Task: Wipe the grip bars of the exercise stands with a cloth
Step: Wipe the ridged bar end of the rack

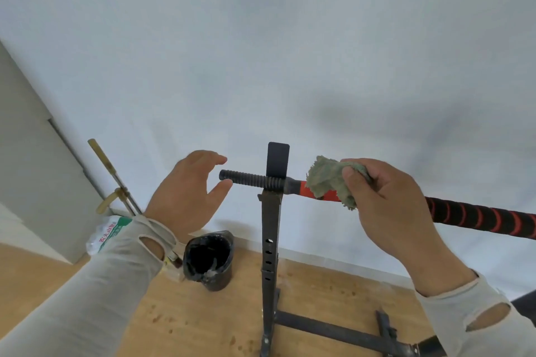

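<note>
Wiping in hand: cloth [333, 180] is pinched in right hand [385, 200], pressed on bar [478, 216] beside stand [271, 226]. Left hand [185, 191] is held spread, empty, at threaded end. Next: bar probably steadied, cloth drawn along.

Head-worn view, angled down, close in

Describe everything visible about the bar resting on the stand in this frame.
The bar lies roughly level across the cradle of the dark metal stand. Its left end is black and threaded, poking past the upright; right of that comes a red section, then black grip wrap with red spiral stripes running off frame. The right hand presses a green cloth around the red part. The left hand hovers open by the threaded tip.
</note>
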A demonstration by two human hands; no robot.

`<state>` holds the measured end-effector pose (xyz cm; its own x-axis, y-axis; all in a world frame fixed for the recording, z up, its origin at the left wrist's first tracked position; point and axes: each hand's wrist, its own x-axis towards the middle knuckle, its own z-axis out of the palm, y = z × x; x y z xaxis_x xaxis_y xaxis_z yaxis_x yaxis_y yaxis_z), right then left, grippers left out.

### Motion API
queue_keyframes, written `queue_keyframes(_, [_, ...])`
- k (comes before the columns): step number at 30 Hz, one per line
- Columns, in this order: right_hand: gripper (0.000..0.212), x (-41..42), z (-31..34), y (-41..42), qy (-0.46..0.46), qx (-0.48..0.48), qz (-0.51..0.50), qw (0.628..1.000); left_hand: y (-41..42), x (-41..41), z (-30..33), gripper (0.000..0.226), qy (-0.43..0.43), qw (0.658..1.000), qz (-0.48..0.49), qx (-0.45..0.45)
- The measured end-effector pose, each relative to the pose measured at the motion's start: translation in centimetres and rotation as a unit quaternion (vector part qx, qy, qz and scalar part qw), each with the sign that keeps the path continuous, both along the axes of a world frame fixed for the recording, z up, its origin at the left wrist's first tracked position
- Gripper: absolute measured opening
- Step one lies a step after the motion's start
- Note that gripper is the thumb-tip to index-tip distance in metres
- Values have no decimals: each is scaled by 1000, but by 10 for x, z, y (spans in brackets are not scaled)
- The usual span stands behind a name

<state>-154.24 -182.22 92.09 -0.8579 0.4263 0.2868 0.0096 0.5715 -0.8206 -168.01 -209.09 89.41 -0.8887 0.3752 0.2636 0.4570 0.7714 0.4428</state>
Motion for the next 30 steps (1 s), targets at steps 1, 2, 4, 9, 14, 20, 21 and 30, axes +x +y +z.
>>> queue_keyframes(1, [19,-6,1,-6,1,19,-8,1000,-2,-11,-3,41,-8,1000,-8,0])
queue_keyframes(2, [19,-13,1,-12,1,36,-16,999,-4,-21,-6,42,-16,1000,-16,1])
queue_keyframes(4, [19,-25,1,-25,7,55,-26,998,-4,-38,-10,41,-41,999,-26,15])
queue_keyframes(9, [23,-64,-11,-59,10,303,-14,953,-2,-68,-30,30,-185,974,-67,111])
queue_keyframes(14, [32,-94,-14,-70,-183,447,75,873,-5,-78,-47,5,-242,945,-94,201])
queue_keyframes(20, [61,-103,23,-70,-314,362,160,863,-12,-84,-59,10,-261,930,-109,235])
queue_keyframes(21, [54,-103,25,-70,-320,366,170,857,-13,-84,-60,10,-263,928,-110,240])
queue_keyframes(30, [35,-119,17,-82,-228,598,110,760,-23,-91,-62,19,-302,904,-143,266])
